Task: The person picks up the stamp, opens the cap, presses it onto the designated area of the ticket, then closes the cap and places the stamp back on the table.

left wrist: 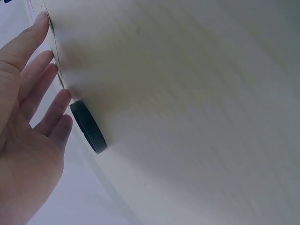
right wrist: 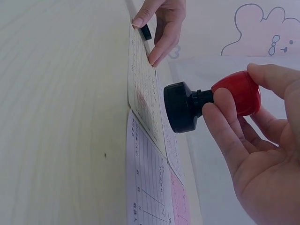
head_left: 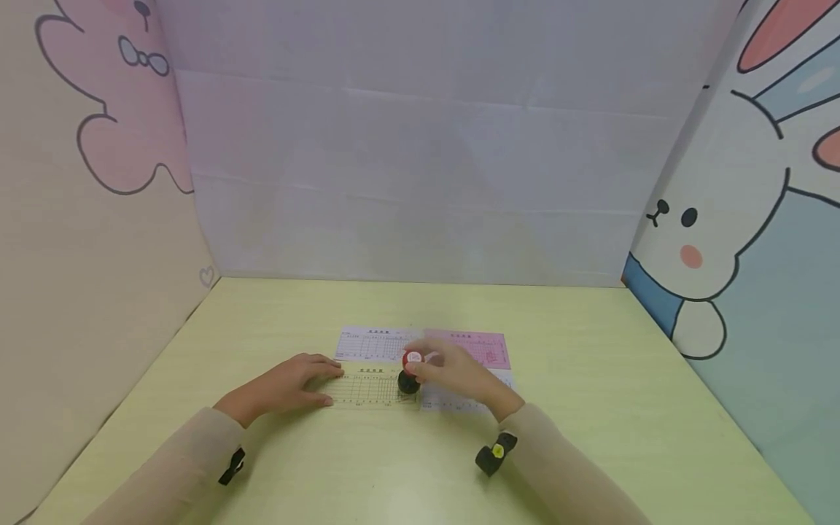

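My right hand (head_left: 453, 372) grips the red knob of a stamp (right wrist: 236, 93) between thumb and fingers. The stamp's black round base (right wrist: 180, 108) hangs above the papers, apart from them in the right wrist view. Under it lies a yellowish printed form (head_left: 367, 390), with a faint red mark near its stamp-side end in the right wrist view. My left hand (head_left: 282, 386) has its fingers extended, thumb and fingertips touching the left edge of that form. By its fingertips stands a dark round cap (left wrist: 88, 126), hidden behind the hand in the head view.
A white form (head_left: 374, 344) lies behind the yellowish one. To its right is a pink form (head_left: 482, 346) bearing a red imprint, and another white form (right wrist: 143, 178) is partly under my right hand. Printed walls surround the table (head_left: 394, 467).
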The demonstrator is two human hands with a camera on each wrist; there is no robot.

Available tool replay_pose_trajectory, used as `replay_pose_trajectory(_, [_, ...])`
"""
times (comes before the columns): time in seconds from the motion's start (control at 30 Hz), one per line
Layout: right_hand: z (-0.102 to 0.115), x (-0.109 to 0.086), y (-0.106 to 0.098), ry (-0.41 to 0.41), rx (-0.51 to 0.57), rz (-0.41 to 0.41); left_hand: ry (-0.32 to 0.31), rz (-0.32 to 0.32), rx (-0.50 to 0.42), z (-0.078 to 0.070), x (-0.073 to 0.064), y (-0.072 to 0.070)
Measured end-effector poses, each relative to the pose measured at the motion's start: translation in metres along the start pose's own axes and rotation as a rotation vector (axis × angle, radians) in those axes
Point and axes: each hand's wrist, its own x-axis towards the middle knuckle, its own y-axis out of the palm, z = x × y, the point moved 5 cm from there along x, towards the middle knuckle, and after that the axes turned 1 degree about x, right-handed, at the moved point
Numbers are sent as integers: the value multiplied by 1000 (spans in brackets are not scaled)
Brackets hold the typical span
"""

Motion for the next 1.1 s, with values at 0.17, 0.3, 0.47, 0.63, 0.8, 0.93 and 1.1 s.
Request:
replay_pose_trajectory(0.17, [2,-3,-8,2,4,-12,10,-6,-4,0,-1,-1])
replay_pose_trajectory(0.3, [1,-5,-13,28,20,-17,-12,-3,-37,2,-1,-1])
replay_pose_trajectory(0.47, [-1,-8,-19,27,59,-20,-48,-9,-95,4,-1,-2])
replay_pose_trajectory(0.63, [-1,-11,-23,21,67,-18,-54,-33,-117,5,1,-4])
replay_pose_trajectory(0.8, [-2,-16,-29,28,68,-23,-30,-80,-125,3,8,-4])
replay_pose_trajectory(0.93, [-2,-19,-34,27,53,-34,-5,-99,-149,-5,16,-3])
replay_pose_trajectory(1.1, [-2,-22,-40,23,39,-33,-3,-101,-154,-18,24,-1])
